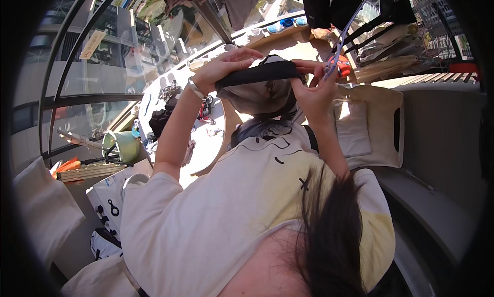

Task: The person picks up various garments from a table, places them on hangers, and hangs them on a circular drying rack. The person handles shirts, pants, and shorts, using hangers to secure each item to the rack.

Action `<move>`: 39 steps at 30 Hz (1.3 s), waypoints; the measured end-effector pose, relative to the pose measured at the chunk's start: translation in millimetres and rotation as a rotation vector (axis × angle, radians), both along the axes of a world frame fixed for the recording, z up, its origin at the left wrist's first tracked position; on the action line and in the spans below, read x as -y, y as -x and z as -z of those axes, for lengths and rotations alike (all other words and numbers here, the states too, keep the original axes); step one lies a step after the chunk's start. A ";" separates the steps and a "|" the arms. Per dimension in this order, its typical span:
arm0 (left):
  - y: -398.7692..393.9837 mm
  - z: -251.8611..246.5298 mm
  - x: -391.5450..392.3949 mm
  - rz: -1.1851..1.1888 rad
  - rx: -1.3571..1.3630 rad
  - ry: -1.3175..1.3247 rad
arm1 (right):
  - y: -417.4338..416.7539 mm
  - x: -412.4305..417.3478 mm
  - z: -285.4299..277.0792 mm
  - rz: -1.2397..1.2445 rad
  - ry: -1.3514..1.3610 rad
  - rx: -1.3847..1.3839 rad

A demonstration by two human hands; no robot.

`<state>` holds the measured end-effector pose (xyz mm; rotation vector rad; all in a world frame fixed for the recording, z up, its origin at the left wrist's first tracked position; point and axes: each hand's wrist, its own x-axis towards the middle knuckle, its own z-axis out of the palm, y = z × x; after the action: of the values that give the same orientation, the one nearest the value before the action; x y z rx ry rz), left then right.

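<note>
A grey cloth item with a wide black band (256, 74) hangs in front of my chest, held between my two hands. I cannot tell whether it is a garment or a bag. My left hand (227, 65) is at the band's left end, its fingers stretched along the top edge and a silver bangle at the wrist. At the other end, my right hand (318, 86) pinches the band with bent fingers. A lilac clothes hanger (341, 40) rises from beside the right fingers; its lower part is hidden there, so its contact with the hand is unclear.
Below the hands stands a white round-ended table (210, 150) with dark cloth and small items. A beige chair (386, 123) with a cushion (353, 136) is at right. Left are a green bucket (125, 146) and a white appliance (108, 198). Dark clothes (332, 7) hang ahead by windows.
</note>
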<state>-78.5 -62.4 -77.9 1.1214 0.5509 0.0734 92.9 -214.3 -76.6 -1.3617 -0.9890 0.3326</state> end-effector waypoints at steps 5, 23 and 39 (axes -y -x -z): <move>14.1 11.8 8.5 0.038 0.180 0.134 | 0.3 4.2 -13.2 0.035 0.039 0.072; -37.5 -22.4 62.0 -0.254 0.110 -1.350 | 8.0 -14.2 -22.8 0.023 -0.211 0.097; -44.2 -18.7 -7.3 -0.757 -0.007 -1.776 | -47.0 63.2 -3.2 0.193 0.134 0.364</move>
<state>-34.3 -55.1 -59.2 2.5204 0.8893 1.4418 139.8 -277.5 -73.3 -1.6631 -1.1366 0.0024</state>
